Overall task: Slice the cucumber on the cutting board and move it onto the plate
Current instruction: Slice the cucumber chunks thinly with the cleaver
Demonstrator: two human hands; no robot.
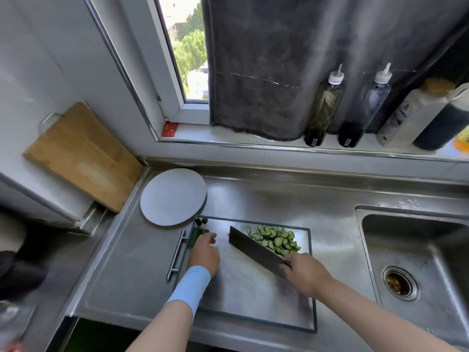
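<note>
Gripping cleaver [256,250] in right hand [308,273], I curl left hand [204,251] round cucumber stub [196,236] at 10 o'clock on cutting board [253,301], steadying it.

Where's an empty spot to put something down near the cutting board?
The counter is bare behind the cutting board, between the plate and the sink, and left of the board's handle. The board's near middle is bare too. Its far end is crowded: cucumber slices, knife, left hand and right hand.
</note>
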